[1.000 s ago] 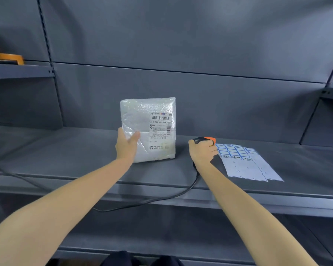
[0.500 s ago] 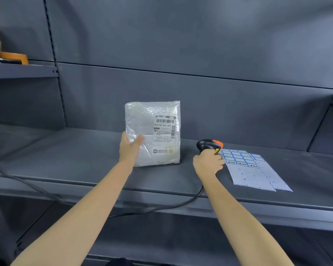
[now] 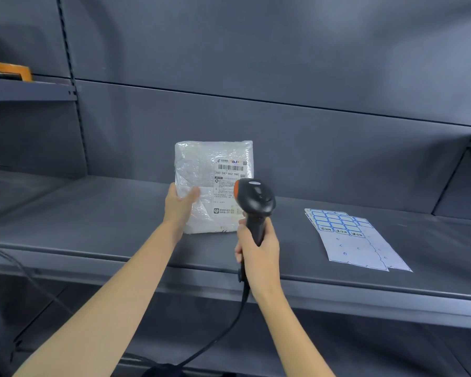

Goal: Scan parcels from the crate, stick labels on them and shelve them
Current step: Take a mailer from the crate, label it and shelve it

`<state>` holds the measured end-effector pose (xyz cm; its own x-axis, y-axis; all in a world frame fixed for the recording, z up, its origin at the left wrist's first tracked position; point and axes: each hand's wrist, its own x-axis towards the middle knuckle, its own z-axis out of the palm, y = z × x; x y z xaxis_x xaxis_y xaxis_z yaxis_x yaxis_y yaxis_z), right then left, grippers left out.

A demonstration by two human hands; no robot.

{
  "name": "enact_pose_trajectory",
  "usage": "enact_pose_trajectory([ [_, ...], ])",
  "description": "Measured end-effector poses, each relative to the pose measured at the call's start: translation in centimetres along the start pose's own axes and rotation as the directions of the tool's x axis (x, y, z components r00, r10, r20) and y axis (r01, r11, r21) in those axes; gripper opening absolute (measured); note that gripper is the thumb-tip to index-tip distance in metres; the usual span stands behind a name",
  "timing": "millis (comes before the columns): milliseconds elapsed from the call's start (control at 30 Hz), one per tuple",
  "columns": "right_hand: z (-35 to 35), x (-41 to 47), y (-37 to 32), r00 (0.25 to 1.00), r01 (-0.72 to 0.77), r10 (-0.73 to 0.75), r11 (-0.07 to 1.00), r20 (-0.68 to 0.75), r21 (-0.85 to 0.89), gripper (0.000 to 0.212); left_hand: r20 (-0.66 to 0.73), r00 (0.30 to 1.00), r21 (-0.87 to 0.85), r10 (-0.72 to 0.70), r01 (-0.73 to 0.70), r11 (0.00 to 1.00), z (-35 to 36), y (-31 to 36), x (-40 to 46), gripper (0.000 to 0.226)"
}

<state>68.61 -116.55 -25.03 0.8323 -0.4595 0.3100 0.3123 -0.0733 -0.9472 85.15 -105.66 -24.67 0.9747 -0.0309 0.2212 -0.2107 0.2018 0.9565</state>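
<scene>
A white bubble-wrap parcel stands upright on the grey shelf, its printed shipping label facing me. My left hand grips the parcel's lower left edge, thumb across the front. My right hand is wrapped round the handle of a black barcode scanner with an orange trigger. The scanner's head is raised in front of the parcel's label and covers its lower right part. Label sheets with blue-framed stickers lie flat on the shelf to the right.
The scanner's black cable hangs below the shelf's front edge. A second cable trails over the edge at the left. An orange-brown object sits on the upper left shelf. The shelf's back panel stands just behind the parcel.
My right hand has lifted the scanner off the shelf and swung it left, up in front of the parcel's label. My left hand keeps holding the parcel upright.
</scene>
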Motion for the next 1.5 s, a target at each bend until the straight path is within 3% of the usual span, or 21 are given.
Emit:
enact_pose_trajectory([
  [667, 0.8, -0.3, 0.3, 0.998, 0.033, -0.037, 0.995, 0.046, 0.089, 0.015, 0.018, 1.000, 0.005, 0.014, -0.014, 1.000, -0.1, 0.4, -0.6, 0.034],
  [800, 0.1, 0.5, -0.5, 0.999, 0.042, -0.039, 0.994, -0.033, 0.100, 0.004, 0.001, 1.000, 0.023, -0.001, 0.001, 1.000, 0.0, 0.5, -0.5, 0.032],
  [933, -2.8, 4.5, -1.4, 0.984, -0.052, 0.033, 0.993, -0.177, -0.104, 0.013, -0.021, 0.999, 0.044, -0.031, 0.032, 0.999, 0.1, 0.4, -0.1, 0.030],
  [1033, -5.0, 7.7, -1.0, 0.976, -0.195, 0.139, 0.904, -0.170, -0.380, 0.028, -0.023, 0.999, 0.042, -0.037, 0.038, 0.998, 0.2, 0.3, -0.1, 0.032],
  [1167, -6.5, 9.7, 1.1, 0.985, -0.164, 0.075, 0.680, -0.154, -0.715, 0.036, -0.018, 0.999, 0.047, -0.040, 0.041, 0.998, 0.1, 0.2, -0.1, 0.028],
  [1367, -6.8, 11.3, 3.5, 0.986, -0.168, 0.082, 0.542, -0.147, -0.824, 0.040, -0.013, 0.999, 0.054, -0.047, 0.047, 0.997, -0.1, 0.3, -0.2, 0.032],
  [1500, -6.8, 11.8, 4.2, 0.990, -0.136, 0.009, 0.383, -0.143, -0.914, 0.043, -0.015, 0.997, 0.097, -0.071, 0.072, 0.993, -0.2, 0.3, -0.2, 0.037],
])
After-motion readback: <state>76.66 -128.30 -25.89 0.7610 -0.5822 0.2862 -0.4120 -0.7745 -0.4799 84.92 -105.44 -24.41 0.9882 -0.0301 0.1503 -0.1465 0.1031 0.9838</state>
